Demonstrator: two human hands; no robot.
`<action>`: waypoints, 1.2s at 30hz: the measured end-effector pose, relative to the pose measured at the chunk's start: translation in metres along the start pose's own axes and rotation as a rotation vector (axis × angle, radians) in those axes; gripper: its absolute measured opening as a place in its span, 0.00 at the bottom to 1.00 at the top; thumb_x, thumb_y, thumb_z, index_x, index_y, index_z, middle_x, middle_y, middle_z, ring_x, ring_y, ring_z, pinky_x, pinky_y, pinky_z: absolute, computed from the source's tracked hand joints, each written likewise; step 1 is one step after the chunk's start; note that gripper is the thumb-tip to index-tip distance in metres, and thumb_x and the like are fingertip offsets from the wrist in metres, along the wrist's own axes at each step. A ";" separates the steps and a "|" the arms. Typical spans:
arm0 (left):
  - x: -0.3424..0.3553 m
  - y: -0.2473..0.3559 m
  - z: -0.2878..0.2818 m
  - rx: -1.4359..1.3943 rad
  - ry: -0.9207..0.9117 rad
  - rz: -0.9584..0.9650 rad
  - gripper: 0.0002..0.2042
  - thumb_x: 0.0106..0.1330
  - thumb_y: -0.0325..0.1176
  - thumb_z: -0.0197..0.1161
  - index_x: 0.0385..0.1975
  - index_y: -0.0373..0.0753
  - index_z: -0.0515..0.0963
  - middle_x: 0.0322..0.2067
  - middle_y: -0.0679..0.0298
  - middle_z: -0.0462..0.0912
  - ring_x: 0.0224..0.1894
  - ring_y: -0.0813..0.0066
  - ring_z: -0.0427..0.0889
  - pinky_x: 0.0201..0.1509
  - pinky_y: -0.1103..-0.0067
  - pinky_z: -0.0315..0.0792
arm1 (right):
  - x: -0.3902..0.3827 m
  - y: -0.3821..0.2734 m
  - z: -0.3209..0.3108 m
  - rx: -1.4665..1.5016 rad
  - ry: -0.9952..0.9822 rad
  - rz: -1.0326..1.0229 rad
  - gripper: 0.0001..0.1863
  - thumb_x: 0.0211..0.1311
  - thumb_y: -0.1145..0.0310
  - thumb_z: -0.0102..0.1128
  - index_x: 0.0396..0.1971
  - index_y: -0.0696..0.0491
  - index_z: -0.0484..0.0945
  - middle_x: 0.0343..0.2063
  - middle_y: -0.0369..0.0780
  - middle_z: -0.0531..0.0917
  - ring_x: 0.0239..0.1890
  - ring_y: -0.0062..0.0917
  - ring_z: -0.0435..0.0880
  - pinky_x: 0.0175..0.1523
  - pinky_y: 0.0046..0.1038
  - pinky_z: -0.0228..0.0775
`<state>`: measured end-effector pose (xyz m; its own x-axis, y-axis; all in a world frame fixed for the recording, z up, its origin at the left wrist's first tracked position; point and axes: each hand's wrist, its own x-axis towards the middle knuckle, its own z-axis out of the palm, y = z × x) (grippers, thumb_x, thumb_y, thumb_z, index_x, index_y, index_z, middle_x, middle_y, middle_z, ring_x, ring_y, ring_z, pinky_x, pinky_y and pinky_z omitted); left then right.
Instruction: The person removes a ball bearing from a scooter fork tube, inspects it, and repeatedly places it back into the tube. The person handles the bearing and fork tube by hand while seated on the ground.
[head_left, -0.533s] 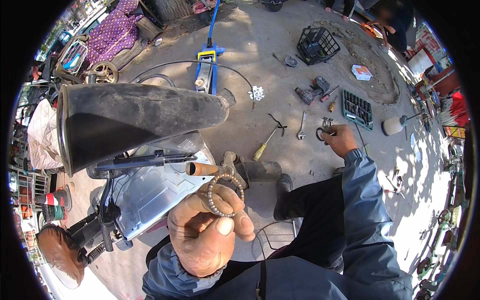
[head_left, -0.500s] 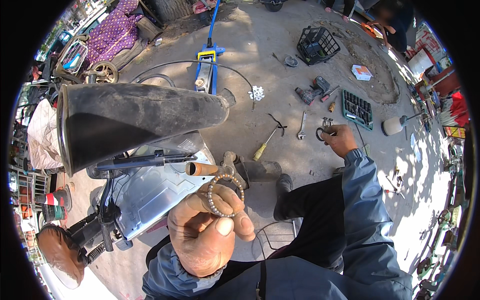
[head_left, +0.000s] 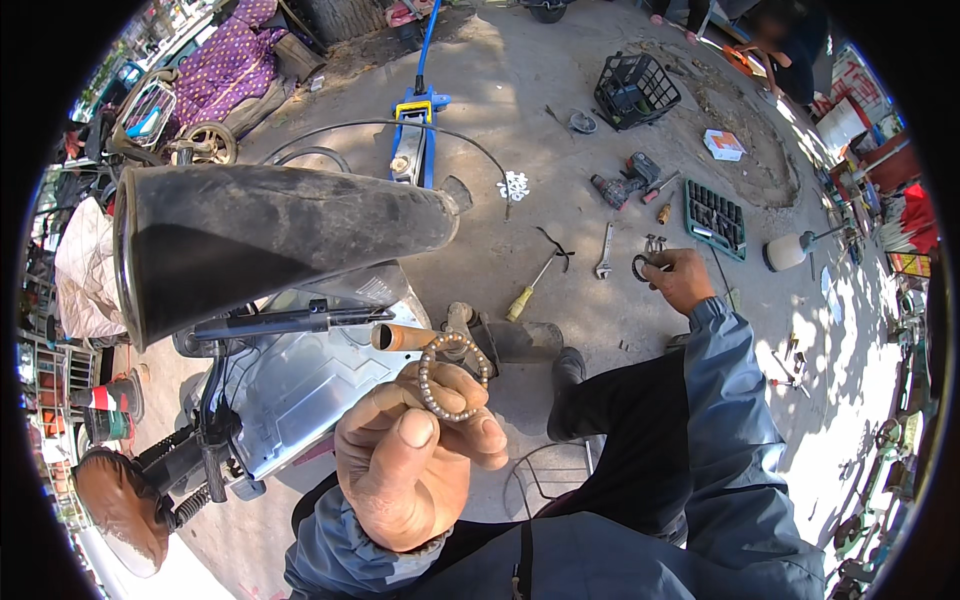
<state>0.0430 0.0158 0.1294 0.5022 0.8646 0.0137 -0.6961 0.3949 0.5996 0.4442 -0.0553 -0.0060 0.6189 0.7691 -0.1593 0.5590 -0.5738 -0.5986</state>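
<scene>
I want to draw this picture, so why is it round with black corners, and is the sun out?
Head view: a fisheye lens bends everything into a circle, leaving black corners. Strong sun; the ground is bright and the person's legs cast a dark shadow. The left hand holding the ring of bearing balls looks huge because it is close. The right hand looks small.

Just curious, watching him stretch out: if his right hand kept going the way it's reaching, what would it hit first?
The right hand already touches a small dark ring on the ground; straight on, likely the wrench beside it, though depth is unclear.
</scene>
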 end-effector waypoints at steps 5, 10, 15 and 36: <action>0.000 0.000 -0.002 0.010 -0.009 -0.002 0.10 0.68 0.26 0.60 0.43 0.26 0.80 0.44 0.44 0.83 0.35 0.58 0.89 0.35 0.66 0.87 | 0.000 -0.001 -0.001 0.006 -0.011 0.020 0.17 0.56 0.60 0.67 0.34 0.62 0.88 0.22 0.45 0.86 0.24 0.27 0.84 0.33 0.30 0.75; 0.001 0.000 -0.006 0.019 -0.045 -0.008 0.10 0.67 0.24 0.60 0.46 0.28 0.80 0.46 0.47 0.82 0.36 0.59 0.88 0.36 0.68 0.87 | -0.002 -0.008 -0.003 -0.008 -0.035 0.037 0.18 0.58 0.63 0.67 0.36 0.65 0.87 0.24 0.45 0.87 0.25 0.27 0.85 0.35 0.30 0.76; 0.000 0.000 -0.005 0.037 -0.057 -0.017 0.11 0.64 0.20 0.61 0.46 0.31 0.79 0.47 0.48 0.82 0.37 0.61 0.88 0.36 0.68 0.86 | 0.000 0.001 -0.001 -0.004 -0.007 0.013 0.18 0.56 0.60 0.67 0.34 0.62 0.88 0.22 0.44 0.86 0.23 0.28 0.84 0.33 0.30 0.75; 0.002 -0.002 -0.008 0.129 -0.060 0.023 0.11 0.63 0.22 0.64 0.45 0.32 0.80 0.43 0.50 0.83 0.27 0.68 0.82 0.27 0.74 0.81 | 0.000 0.000 0.000 -0.013 0.010 0.006 0.17 0.56 0.60 0.66 0.34 0.61 0.88 0.22 0.45 0.87 0.25 0.28 0.85 0.35 0.30 0.76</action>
<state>0.0410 0.0194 0.1216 0.5193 0.8514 0.0738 -0.6381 0.3288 0.6962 0.4443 -0.0558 -0.0058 0.6275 0.7631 -0.1549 0.5626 -0.5818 -0.5874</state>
